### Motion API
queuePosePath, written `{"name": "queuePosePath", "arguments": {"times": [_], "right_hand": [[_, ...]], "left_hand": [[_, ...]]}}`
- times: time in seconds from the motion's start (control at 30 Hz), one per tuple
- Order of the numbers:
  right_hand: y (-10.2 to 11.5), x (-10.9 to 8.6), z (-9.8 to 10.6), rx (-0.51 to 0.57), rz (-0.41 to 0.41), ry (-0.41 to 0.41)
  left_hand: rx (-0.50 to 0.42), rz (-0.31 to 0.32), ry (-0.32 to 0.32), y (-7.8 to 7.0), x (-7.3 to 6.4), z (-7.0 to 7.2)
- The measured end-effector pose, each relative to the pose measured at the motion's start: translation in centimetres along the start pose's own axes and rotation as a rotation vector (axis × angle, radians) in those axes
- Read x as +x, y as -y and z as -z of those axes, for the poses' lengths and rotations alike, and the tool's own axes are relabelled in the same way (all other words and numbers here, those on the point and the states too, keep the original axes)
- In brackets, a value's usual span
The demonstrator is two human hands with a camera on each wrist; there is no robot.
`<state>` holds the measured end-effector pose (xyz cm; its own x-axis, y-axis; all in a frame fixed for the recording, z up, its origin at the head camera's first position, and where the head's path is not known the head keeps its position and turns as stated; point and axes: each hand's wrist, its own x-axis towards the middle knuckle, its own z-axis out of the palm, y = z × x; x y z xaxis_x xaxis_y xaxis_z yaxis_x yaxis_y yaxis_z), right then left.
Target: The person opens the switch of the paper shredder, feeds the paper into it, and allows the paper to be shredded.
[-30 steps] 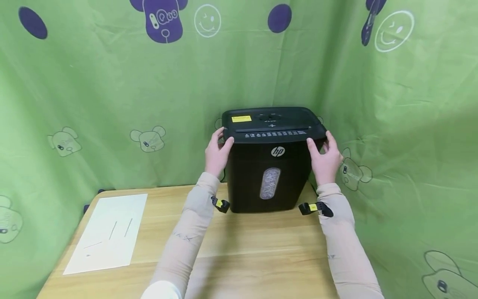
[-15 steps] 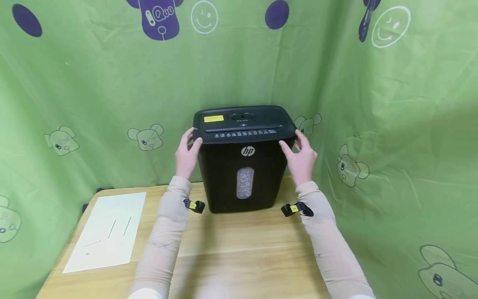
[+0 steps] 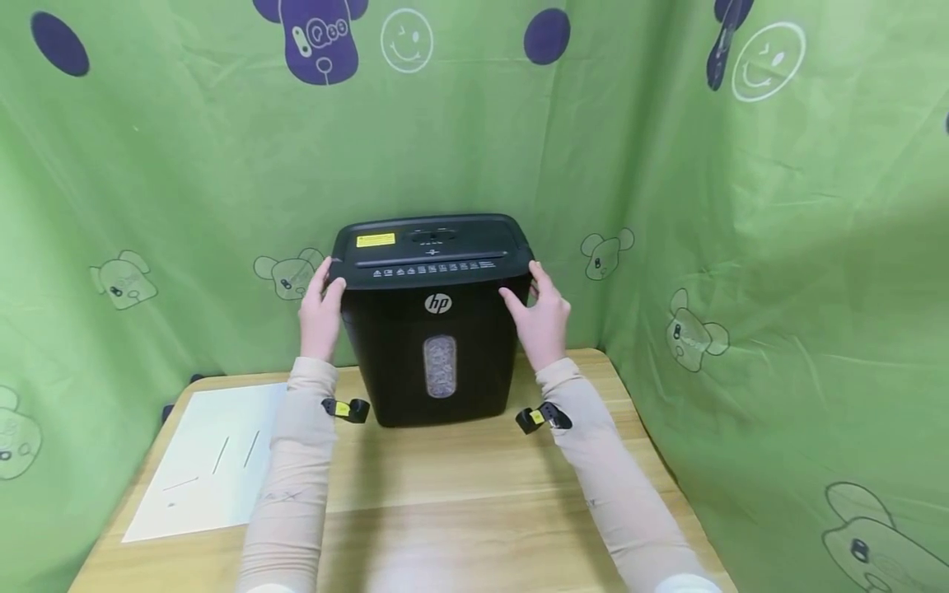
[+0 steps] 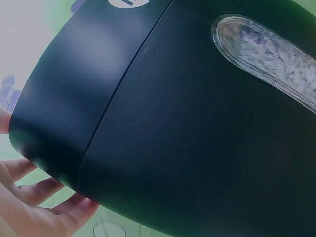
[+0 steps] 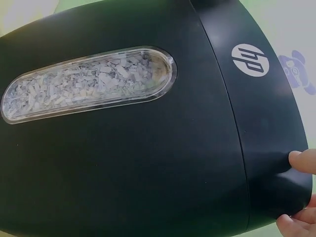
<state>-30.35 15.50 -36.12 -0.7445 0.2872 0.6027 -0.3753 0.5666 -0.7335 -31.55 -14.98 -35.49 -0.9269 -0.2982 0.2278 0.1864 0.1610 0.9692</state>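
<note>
A black HP paper shredder [image 3: 396, 354] stands upright near the back of the table. My left hand [image 3: 320, 317] grips the left end of its top, thumb at the front edge. At the opposite end my right hand [image 3: 543, 321] holds the rim in the same way. Through the clear window [image 5: 89, 84] on the front, white paper shreds show in the right wrist view. In the left wrist view, fingers [image 4: 39, 190] of my left hand curl against the side of the shredder head. The far side of the shredder is hidden.
A white sheet of paper [image 3: 200, 461] with several dark lines lies at the left of the wooden table [image 3: 445, 502]. Green patterned curtain [image 3: 460, 140] hangs close behind the table and along its right side [image 3: 778, 329]. My left forearm covers part of the sheet's right edge.
Both hands and the shredder between them have shifted left across the back of the table. The table's back right corner has come into view. The sheet stays in place.
</note>
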Motion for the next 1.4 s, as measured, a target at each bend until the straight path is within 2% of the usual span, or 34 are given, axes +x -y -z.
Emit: {"name": "queuePosePath", "arguments": {"times": [0.13,0.37,0.57,0.73,0.93,1.1,1.23,1.3,1.4], "right_hand": [[0.9,-0.5,-1.1,-0.024,0.054,0.015],[2.0,-1.1,-2.7,-0.089,0.166,-0.010],[2.7,-1.7,-3.7,-0.092,0.194,-0.011],[2.7,-1.9,-4.1,-0.093,0.224,0.002],[1.4,-1.9,-3.4,0.027,0.224,0.082],[0.7,-2.2,-3.1,0.100,0.184,0.222],[0.1,-2.8,-3.1,0.127,0.174,0.264],[-0.1,-3.2,-3.2,0.142,0.178,0.269],[-0.5,-3.8,-3.2,0.151,0.177,0.273]], "left_hand": [[-0.042,0.014,-0.030,0.1,0.4,1.4],[-0.110,0.039,-0.075,0.1,0.9,3.3],[-0.150,0.053,-0.090,0.3,1.2,4.4],[-0.163,0.057,-0.101,0.5,1.2,4.8],[-0.144,0.065,-0.107,0.7,0.8,4.4],[-0.084,0.082,-0.070,0.8,0.1,5.0],[-0.011,0.079,-0.009,1.0,-0.9,6.1],[0.057,0.051,0.023,1.3,-1.4,6.6],[0.213,-0.022,0.055,1.7,-2.2,7.6]]}}
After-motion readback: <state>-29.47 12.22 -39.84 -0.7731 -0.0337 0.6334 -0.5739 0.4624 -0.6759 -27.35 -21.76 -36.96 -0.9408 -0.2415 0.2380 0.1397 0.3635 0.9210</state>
